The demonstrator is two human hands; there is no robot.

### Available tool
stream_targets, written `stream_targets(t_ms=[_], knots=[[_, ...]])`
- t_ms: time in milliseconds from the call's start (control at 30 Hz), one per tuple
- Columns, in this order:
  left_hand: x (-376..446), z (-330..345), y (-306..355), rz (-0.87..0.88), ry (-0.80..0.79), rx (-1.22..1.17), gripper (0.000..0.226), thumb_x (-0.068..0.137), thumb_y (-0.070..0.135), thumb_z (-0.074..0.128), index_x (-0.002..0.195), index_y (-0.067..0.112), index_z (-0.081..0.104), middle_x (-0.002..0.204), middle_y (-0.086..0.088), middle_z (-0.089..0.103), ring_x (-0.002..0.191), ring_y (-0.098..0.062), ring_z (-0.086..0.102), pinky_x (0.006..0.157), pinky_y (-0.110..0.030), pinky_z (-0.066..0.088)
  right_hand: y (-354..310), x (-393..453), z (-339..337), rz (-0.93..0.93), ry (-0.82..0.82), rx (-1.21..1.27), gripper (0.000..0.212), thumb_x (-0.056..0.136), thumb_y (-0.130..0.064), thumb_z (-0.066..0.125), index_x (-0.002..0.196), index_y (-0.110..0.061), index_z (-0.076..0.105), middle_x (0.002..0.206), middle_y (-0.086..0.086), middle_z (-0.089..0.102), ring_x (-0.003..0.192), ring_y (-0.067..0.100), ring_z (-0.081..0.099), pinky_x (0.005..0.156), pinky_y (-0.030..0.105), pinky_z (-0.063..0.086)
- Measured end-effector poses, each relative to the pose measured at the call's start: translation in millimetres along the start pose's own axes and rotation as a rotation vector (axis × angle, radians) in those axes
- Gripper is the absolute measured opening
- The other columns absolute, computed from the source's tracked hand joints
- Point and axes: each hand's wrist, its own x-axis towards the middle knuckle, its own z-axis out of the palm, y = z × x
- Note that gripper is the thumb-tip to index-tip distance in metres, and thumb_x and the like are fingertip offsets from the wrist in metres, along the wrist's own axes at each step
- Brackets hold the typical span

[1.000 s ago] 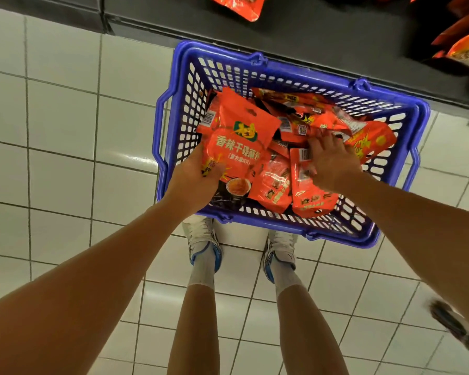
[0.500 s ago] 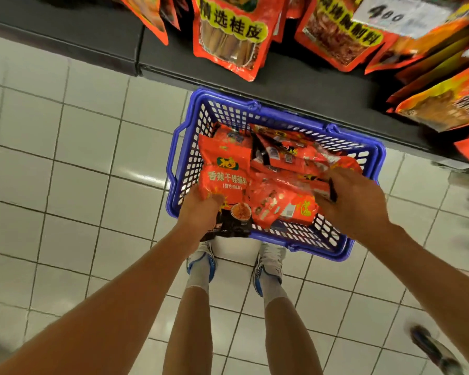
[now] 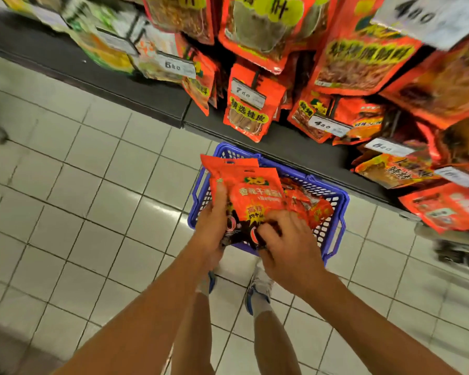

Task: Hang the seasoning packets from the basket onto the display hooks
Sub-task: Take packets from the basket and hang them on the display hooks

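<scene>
While the display rack [image 3: 282, 136] filled the whole far side of the view, its upper hooks were already crowded with hanging orange packets [image 3: 248, 112] and white price tags [image 3: 246, 93], though blur hid the hooks themselves. Below it the blue basket [image 3: 336, 209] stood on the tiled floor [image 3: 92, 185], pushed up against the rack's dark base edge, and red packets [image 3: 306, 204] were heaped along its far and right sides. Above the basket's near left corner a small stack of seasoning packets [image 3: 251, 190] was lifted clear of the rim, with its punched tops pointing towards the rack. The left hand [image 3: 211, 228] grasped that stack by its left edge, with the thumb laid up the front face. The right hand [image 3: 284, 239] had its fingers curled over the stack's dark bottom edge, gripping it from the other side. To judge by this, the task stood at an early to middle stage: a batch was picked up but none of it had reached a hook, and a good share of packets waited in the basket. What remained was to raise the stack, find a free or matching hook, and thread each hole on
</scene>
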Motion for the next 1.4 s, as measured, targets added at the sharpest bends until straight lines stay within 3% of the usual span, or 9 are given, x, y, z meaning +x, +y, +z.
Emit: stream_targets(t_ms=[167, 333, 467, 567, 633, 867, 1133, 1300, 1400], knots=[[-66.9, 2.9, 46.2, 0.132, -0.025, 0.03, 0.042, 0.085, 0.018, 0.076, 0.125, 0.012, 0.064, 0.112, -0.013, 0.076, 0.099, -0.033, 0.074, 0.075, -0.043, 0.063, -11.6, -3.2, -73.6, -0.132, -0.048, 0.191, 0.036, 0.081, -0.042, 0.071, 0.107, -0.019, 0.064, 0.118, 0.005, 0.056, 0.105, 0.026, 0.055, 0.088, 0.036, 0.045], [-146.0, 11.8, 105.3, 0.31, -0.063, 0.088, 0.048, 0.082, 0.017, 0.079, 0.126, 0.011, 0.062, 0.11, -0.007, 0.077, 0.101, -0.027, 0.074, 0.079, -0.037, 0.061, -33.8, 15.8, -158.6, 0.254, 0.22, 0.366, 0.041, 0.088, -0.049, 0.062, 0.115, -0.018, 0.061, 0.114, 0.004, 0.058, 0.11, 0.018, 0.054, 0.095, 0.018, 0.039], [-210.5, 18.3, 155.5, 0.411, -0.136, 0.089, 0.056, 0.08, 0.021, 0.08, 0.131, 0.012, 0.06, 0.122, -0.013, 0.072, 0.111, -0.032, 0.07, 0.092, -0.046, 0.058, -59.4, 62.7, -238.2, 0.607, 0.153, 0.994, 0.037, 0.08, -0.056, 0.068, 0.108, -0.031, 0.064, 0.103, -0.003, 0.067, 0.095, 0.019, 0.065, 0.086, 0.047, 0.054], [-256.9, 26.0, 192.7, 0.499, -0.151, 0.103, 0.054, 0.075, 0.019, 0.078, 0.126, 0.014, 0.061, 0.117, -0.013, 0.074, 0.104, -0.032, 0.073, 0.082, -0.042, 0.061, -89.1, 89.4, -296.1, 0.475, 0.182, 1.207, 0.025, 0.081, -0.049, 0.072, 0.095, -0.029, 0.077, 0.083, -0.001, 0.072, 0.065, 0.014, 0.064, 0.052, 0.034, 0.054], [-285.4, 31.6, 218.1, 0.566, -0.166, 0.105, 0.057, 0.074, 0.019, 0.079, 0.127, 0.013, 0.059, 0.114, -0.012, 0.075, 0.1, -0.031, 0.074, 0.077, -0.039, 0.062, -113.1, 101.0, -331.8, 0.368, 0.246, 1.157, 0.026, 0.079, -0.053, 0.071, 0.092, -0.031, 0.078, 0.076, -0.001, 0.069, 0.06, 0.012, 0.061, 0.047, 0.028, 0.051], [-374.4, 48.9, 306.5, 0.84, -0.163, 0.142, 0.046, 0.068, 0.065, 0.081, 0.105, 0.041, 0.071, 0.115, -0.001, 0.076, 0.106, -0.023, 0.073, 0.085, -0.033, 0.06, -179.7, 139.4, -452.8, 0.153, 0.454, 1.155, 0.011, 0.081, -0.037, 0.072, 0.091, -0.038, 0.077, 0.079, -0.005, 0.076, 0.066, 0.011, 0.067, 0.059, 0.03, 0.054], [-430.5, 48.9, 402.1, 1.073, -0.252, 0.179, 0.047, 0.076, 0.041, 0.078, 0.118, 0.024, 0.069, 0.118, -0.007, 0.075, 0.112, -0.028, 0.07, 0.097, -0.044, 0.054, -238.7, 172.8, -539.5, -0.061, 0.647, 1.034, 0.035, 0.089, -0.004, 0.067, 0.076, -0.035, 0.077, 0.065, -0.012, 0.072, 0.051, 0.0, 0.058, 0.044, 0.019, 0.049], [-447.2, 49.0, 469.7, 1.157, -0.309, 0.164, 0.017, 0.073, 0.027, 0.074, 0.089, 0.029, 0.08, 0.095, 0.002, 0.079, 0.088, -0.014, 0.075, 0.074, -0.025, 0.059, -272.9, 201.7, -587.1, -0.093, 0.8, 0.975, 0.016, 0.079, -0.026, 0.067, 0.08, -0.039, 0.076, 0.068, -0.009, 0.072, 0.054, 0.003, 0.06, 0.048, 0.021, 0.048], [-453.1, 53.0, 509.5, 1.188, -0.348, 0.197, 0.033, 0.07, 0.053, 0.076, 0.099, 0.037, 0.077, 0.106, 0.001, 0.078, 0.099, -0.019, 0.074, 0.087, -0.037, 0.06, -281.6, 218.9, -613.3, -0.101, 0.901, 0.974, 0.012, 0.08, -0.03, 0.07, 0.087, -0.036, 0.076, 0.078, -0.005, 0.077, 0.065, 0.01, 0.068, 0.06, 0.03, 0.056]])
